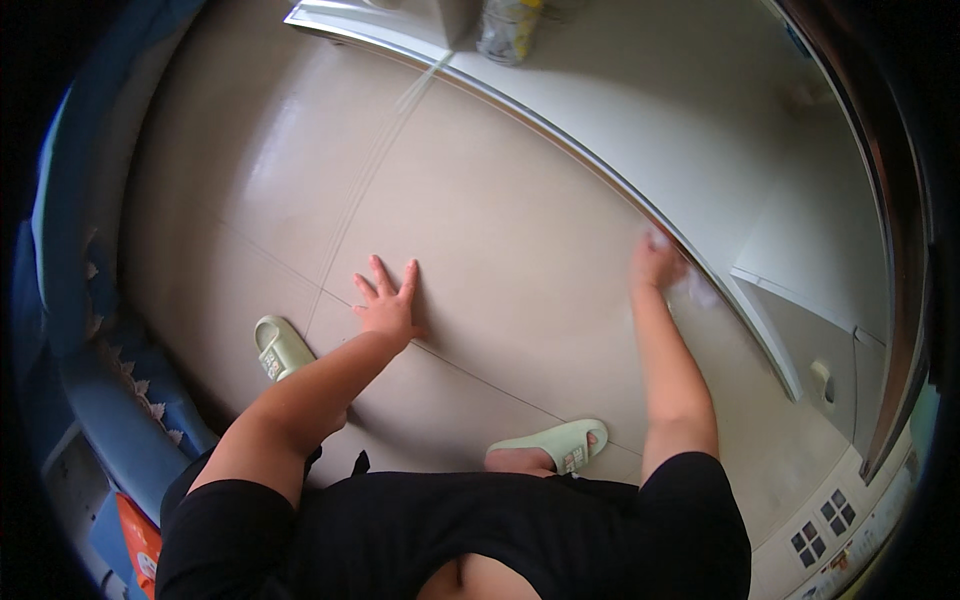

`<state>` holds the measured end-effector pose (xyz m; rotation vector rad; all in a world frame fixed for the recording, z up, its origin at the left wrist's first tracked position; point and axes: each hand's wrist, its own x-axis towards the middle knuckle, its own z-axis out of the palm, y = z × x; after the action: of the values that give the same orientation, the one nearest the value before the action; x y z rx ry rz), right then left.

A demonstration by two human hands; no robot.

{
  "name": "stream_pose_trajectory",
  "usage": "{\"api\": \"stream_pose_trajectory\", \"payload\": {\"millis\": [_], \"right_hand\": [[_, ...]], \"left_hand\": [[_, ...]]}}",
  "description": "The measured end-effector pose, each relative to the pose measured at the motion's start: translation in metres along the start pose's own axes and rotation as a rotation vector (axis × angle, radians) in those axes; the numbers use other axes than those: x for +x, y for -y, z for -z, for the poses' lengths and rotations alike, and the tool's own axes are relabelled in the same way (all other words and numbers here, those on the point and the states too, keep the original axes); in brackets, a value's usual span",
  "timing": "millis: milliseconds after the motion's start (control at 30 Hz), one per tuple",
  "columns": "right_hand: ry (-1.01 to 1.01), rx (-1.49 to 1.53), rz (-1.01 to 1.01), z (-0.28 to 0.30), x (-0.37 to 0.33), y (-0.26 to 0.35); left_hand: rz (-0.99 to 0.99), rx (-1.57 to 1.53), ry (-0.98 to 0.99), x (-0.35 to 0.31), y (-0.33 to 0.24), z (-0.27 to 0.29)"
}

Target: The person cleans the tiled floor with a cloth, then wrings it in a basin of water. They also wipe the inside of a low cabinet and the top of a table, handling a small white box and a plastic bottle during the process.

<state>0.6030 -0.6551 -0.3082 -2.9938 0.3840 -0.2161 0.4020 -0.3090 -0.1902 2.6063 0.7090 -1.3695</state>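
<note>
My left hand [388,305] is open, its fingers spread wide over the beige tiled floor [480,260]; it looks to be resting on the tiles. My right hand [658,265] is closed and slightly blurred, low beside the front edge of a white cabinet [640,130]. A soft white wad [704,292], tissue or cloth, shows beside that hand, and more white peeks out above the knuckles. How the fingers grip it is partly hidden.
Pale green slippers lie below my arms, one [280,345] at left and one [555,443] with my foot in it. A blue sofa [120,400] lines the left side. A glass jar [508,30] stands on the cabinet. An orange bag [140,540] is at lower left.
</note>
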Motion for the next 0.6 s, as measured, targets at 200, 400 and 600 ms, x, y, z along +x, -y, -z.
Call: {"api": "stream_pose_trajectory", "payload": {"millis": [200, 400, 600], "right_hand": [[0.308, 0.056, 0.637, 0.024, -0.084, 0.232], [0.668, 0.264, 1.432, 0.043, -0.119, 0.218], [0.84, -0.009, 1.255, 0.075, -0.052, 0.009]], "left_hand": [[-0.001, -0.004, 0.024, 0.001, 0.004, 0.002], [-0.073, 0.021, -0.079, 0.008, 0.022, -0.02], [-0.199, 0.052, -0.067, -0.005, 0.045, -0.022]]}}
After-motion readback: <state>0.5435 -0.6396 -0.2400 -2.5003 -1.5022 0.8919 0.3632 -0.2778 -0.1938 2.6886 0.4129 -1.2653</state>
